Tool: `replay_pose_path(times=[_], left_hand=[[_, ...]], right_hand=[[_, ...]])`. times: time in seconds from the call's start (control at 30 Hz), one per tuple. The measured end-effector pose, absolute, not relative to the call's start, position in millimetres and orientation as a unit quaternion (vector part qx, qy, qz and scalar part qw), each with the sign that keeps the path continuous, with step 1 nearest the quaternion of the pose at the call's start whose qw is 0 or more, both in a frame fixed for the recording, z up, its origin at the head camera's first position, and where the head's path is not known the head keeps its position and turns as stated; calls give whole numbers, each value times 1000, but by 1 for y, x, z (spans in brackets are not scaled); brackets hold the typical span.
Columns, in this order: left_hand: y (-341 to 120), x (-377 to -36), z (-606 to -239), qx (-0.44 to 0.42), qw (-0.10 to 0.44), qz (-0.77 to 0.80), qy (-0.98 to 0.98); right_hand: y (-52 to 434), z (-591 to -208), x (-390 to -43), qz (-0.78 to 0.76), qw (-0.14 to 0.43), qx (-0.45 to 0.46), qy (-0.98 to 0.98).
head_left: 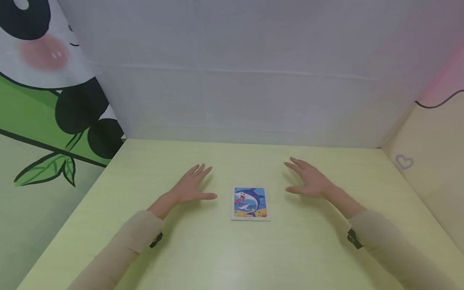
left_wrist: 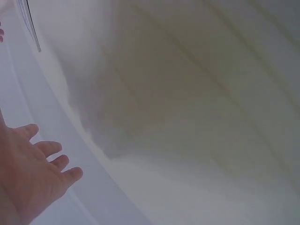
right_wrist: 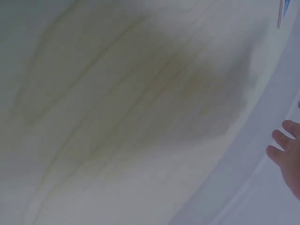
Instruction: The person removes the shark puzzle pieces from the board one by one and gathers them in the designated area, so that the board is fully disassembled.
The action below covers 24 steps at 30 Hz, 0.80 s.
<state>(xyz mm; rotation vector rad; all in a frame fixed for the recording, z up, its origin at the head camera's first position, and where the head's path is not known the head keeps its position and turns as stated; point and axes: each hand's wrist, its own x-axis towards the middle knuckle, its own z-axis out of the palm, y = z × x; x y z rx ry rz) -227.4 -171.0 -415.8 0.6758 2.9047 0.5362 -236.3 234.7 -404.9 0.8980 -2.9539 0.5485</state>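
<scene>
A small picture board with a white border lies flat on the pale table, printed with a blue dolphin-like sea animal over a sandy bottom. To its left, my left hand hovers with fingers spread and thumb pointing toward the board. On the other side, my right hand is held in the same spread way, apart from the board. Neither hand holds anything. The left wrist view shows the left hand at its left edge; part of the right hand enters the right wrist view.
The light yellow table reaches back to a grey-white cloth wall. A panel with a cartoon face and green leaves stands at the left. At the right is a cream and pink panel with a small heart.
</scene>
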Motion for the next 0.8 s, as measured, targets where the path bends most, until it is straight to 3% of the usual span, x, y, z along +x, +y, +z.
replay_pose_path(times=[0.2,0.8], left_hand=[[-156,-220,-410,240,99,259,930],[-123,-211,-413,265,101,292,913]], right_hand=[[217,-405,-230,204,-12,276,-939],[167,-419,-228,424,-70,233,-872]])
